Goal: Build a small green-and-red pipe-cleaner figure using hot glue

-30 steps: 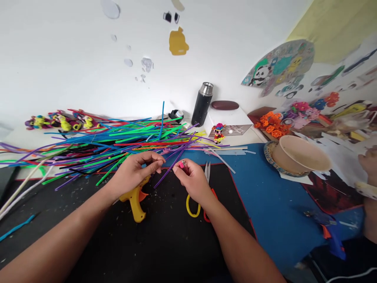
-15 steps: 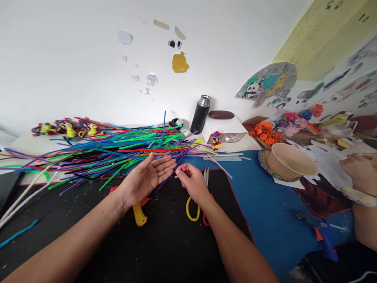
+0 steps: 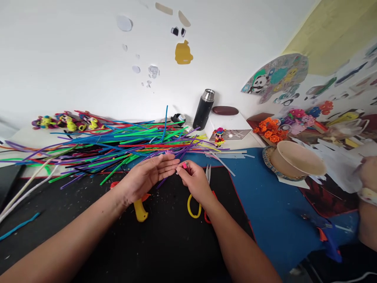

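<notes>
My left hand [image 3: 147, 175] is held palm up above the black mat, its fingers stretched out and close together. Beside its fingertips, my right hand [image 3: 193, 179] pinches a small bright pink piece [image 3: 185, 165], mostly covered by the fingers, so its kind does not show. Under my left wrist lies a tool with a yellow handle [image 3: 140, 211] and an orange trigger, partly hidden; it looks like a glue gun. Scissors [image 3: 194, 206] with one yellow and one red loop lie beneath my right hand, partly covered by it.
A heap of coloured pipe cleaners [image 3: 118, 145] spreads behind my hands. A black thermos [image 3: 204, 110] and a small colourful figure [image 3: 218, 136] stand at the back. On the right are a bowl [image 3: 300, 159], a blue glue gun [image 3: 330, 239] and another person's arm [image 3: 369, 181].
My left hand has tilted, its thumb moving down toward the fingers. My right hand keeps its pinch on the pink piece. The view has shifted slightly.
</notes>
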`<state>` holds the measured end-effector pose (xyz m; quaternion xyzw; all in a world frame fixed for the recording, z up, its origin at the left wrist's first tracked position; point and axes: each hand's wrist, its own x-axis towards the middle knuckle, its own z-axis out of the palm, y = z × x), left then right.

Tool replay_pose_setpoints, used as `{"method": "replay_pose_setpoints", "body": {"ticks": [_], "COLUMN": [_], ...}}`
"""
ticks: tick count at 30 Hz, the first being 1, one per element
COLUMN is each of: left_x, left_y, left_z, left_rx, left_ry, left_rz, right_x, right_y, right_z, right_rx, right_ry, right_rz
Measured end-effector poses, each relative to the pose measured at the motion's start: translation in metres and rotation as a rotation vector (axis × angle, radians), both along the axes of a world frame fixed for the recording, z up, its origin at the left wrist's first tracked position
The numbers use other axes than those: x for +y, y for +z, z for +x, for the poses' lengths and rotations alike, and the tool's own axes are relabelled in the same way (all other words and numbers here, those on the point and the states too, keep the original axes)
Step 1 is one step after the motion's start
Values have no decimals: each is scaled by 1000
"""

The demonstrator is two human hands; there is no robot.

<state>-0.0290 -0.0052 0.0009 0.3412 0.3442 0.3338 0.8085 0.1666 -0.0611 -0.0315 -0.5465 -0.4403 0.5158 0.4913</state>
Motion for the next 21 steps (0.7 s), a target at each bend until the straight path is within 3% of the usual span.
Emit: {"method": "replay_pose_setpoints", "body": {"ticks": [6, 10, 21], "left_x": [2, 3, 2], "left_y": [9, 14, 10], "left_z": [-6, -6, -5], "left_rx": [332, 512, 519], "left_ry": [-39, -109, -143], "left_rz": [372, 520, 566], "right_x": [-3, -4, -7], "right_y": [5, 9, 14], "right_z": [0, -1, -3], "right_rx": [-16, -44, -73], "right_ry": [17, 24, 35], "right_rz": [0, -9, -11]}}
